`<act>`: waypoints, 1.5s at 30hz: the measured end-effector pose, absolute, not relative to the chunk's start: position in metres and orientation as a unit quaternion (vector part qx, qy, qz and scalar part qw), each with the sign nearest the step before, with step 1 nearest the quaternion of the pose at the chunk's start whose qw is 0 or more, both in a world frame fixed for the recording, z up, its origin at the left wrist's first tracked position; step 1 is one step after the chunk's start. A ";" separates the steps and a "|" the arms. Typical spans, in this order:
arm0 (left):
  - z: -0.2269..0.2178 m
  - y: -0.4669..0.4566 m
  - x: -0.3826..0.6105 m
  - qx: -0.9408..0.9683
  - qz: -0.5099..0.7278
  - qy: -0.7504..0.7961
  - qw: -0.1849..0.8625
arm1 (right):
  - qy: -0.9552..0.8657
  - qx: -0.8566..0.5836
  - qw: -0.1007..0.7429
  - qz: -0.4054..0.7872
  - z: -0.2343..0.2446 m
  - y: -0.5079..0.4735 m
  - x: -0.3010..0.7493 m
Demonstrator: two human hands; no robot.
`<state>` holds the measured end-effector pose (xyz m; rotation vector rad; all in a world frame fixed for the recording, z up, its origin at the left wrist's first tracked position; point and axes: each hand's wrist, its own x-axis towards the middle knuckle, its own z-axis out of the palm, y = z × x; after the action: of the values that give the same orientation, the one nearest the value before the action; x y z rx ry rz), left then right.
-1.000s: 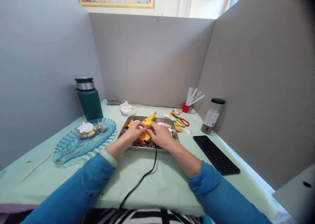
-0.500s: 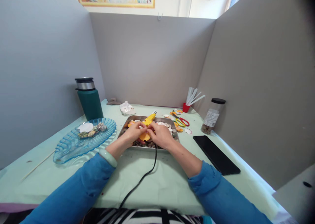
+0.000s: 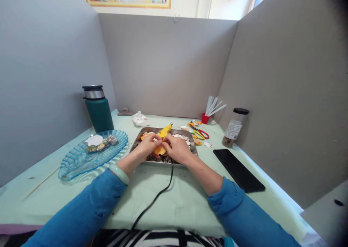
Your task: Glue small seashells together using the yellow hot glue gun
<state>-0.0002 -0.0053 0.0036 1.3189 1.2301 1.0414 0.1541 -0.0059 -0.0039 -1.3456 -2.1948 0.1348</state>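
Observation:
My left hand (image 3: pixel 148 146) and my right hand (image 3: pixel 177 148) meet fingertip to fingertip over a metal tray (image 3: pixel 165 161) of small shells and stones. Both are closed in a pinch on something small between them that I cannot make out. A yellow glue gun (image 3: pixel 162 136) lies in the tray just behind and under the fingers. Its black cord (image 3: pixel 160 193) runs toward me over the pale green table cover. Blue sleeves cover both forearms, and a pale green bangle (image 3: pixel 119 173) sits on my left wrist.
A blue glass shell-shaped dish (image 3: pixel 89 155) with shells lies at left, a green flask (image 3: pixel 98 108) behind it. At right are red-handled scissors (image 3: pixel 201 134), a red cup of white sticks (image 3: pixel 208 113), a jar (image 3: pixel 233 127) and a black phone (image 3: pixel 238 170). Grey partitions enclose the desk.

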 end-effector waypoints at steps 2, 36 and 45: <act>0.004 -0.005 0.000 0.550 0.432 0.509 0.502 | -0.818 -0.501 0.278 0.052 -0.004 -0.006 0.154; 0.005 -0.006 0.001 0.557 0.414 0.528 0.490 | -0.819 -0.497 0.281 0.049 -0.005 -0.005 0.154; 0.003 -0.004 0.000 0.559 0.411 0.536 0.481 | -0.822 -0.497 0.275 0.039 -0.005 -0.005 0.155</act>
<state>0.0004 -0.0043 0.0035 1.3623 1.3060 1.0026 0.1547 -0.0047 -0.0053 -1.3365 -2.2090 0.1055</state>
